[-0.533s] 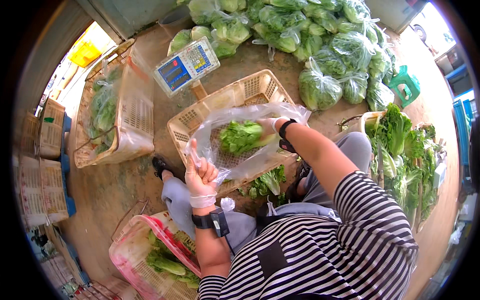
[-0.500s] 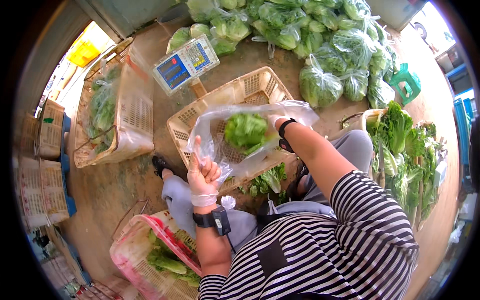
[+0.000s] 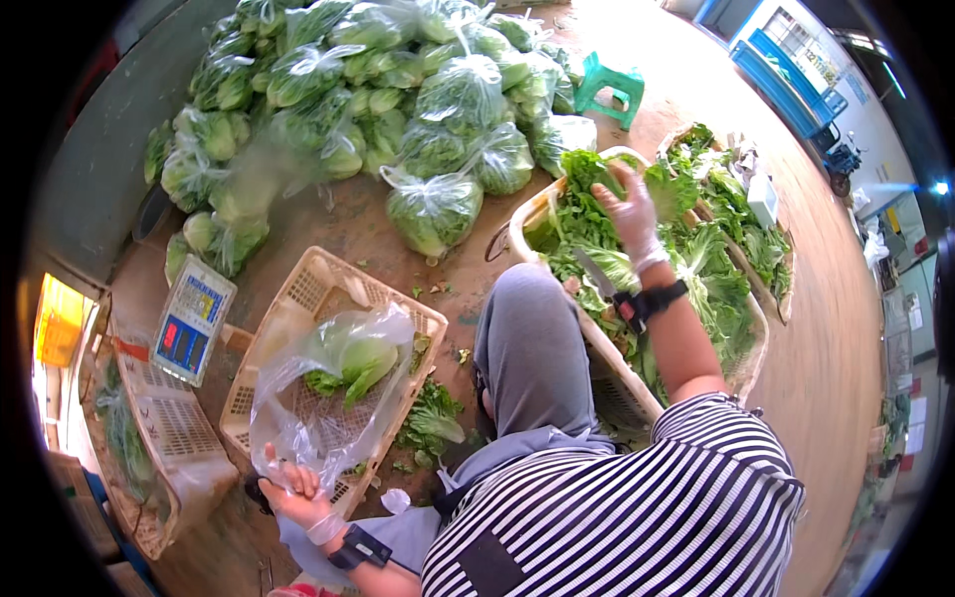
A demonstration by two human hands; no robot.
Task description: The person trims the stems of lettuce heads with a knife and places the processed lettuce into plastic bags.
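Note:
My left hand (image 3: pixel 295 495), in a clear glove, is closed on the near edge of a clear plastic bag (image 3: pixel 393 333). A head of leafy lettuce (image 3: pixel 360 364) lies inside the bag, which rests in a tan plastic crate (image 3: pixel 316 267). My right hand (image 3: pixel 634 214), also in a clear glove, is over a basket of loose leafy lettuce (image 3: pixel 711 261) at the right. Its thumb and fingers are apart among the upper leaves; I see no firm hold on any. Close to my right wrist, a knife blade (image 3: pixel 595 273) shows against the leaves.
A scale (image 3: pixel 194 318) with a lit display stands left of the crate. Bagged lettuces (image 3: pixel 435 211) are piled at the back, near a green stool (image 3: pixel 609 92). Another crate (image 3: pixel 179 428) is at the far left. Loose leaves (image 3: pixel 433 423) lie beside the middle crate.
My view has turned right. My right hand has left the bag, where a lettuce now lies, and moved over to the lettuce basket. My left hand has kept the bag's edge.

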